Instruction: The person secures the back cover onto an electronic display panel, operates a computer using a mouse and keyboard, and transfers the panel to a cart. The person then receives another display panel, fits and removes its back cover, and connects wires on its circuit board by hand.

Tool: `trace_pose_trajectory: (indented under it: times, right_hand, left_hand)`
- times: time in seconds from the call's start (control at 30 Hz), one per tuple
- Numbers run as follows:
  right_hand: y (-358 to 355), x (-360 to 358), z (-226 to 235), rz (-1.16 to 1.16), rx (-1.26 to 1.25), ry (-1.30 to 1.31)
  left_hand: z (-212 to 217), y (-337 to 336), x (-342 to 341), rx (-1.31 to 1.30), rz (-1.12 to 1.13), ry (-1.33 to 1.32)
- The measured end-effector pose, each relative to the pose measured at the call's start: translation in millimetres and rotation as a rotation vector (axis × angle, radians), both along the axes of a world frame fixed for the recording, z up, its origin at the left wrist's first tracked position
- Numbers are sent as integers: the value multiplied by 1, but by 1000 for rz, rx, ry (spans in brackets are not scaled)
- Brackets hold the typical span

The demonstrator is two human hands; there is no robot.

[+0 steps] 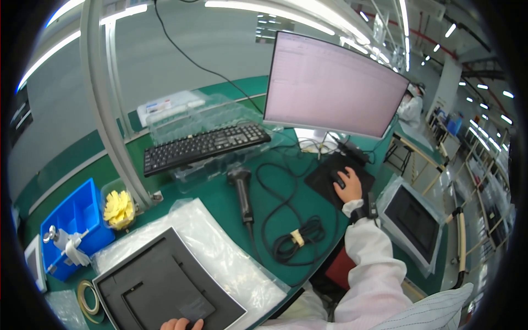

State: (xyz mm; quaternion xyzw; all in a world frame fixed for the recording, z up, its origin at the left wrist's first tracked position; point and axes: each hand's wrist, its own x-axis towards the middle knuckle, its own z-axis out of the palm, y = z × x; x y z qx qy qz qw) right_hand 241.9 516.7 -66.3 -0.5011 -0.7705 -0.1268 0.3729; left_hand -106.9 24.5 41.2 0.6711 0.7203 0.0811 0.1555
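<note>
My right hand (348,187) is curved over a dark computer mouse (339,181) on a black mouse pad (319,179). At the lower edge, the fingers of my left hand (182,324) are bent over the near edge of a flat black panel (159,275) with a pale rim; the rest of that hand is out of view. Under the panel lies a clear plastic bag (220,236). A handheld barcode scanner (242,192) rests on the green table between my hands. The large monitor (335,82) beyond them is lit with a pale screen.
A black keyboard (206,146) sits on clear plastic trays. Coiled black cable (300,239) lies near the front edge. On the left stand a blue bin (71,220), a tub of yellow pieces (118,209) and tape rolls (88,300). A bagged panel (412,220) lies at right. People work farther back.
</note>
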Motion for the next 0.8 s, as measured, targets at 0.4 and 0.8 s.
trace_pose_trajectory:
  times: [0.4, 0.8]
  right_hand:
    - [-1, -3, 0, 5, 36, -10]
    - [-1, -2, 0, -4, 27, -13]
  left_hand:
    - [-5, -2, -1, 29, -4, 16]
    - [-6, -3, -2, 36, -11, 10]
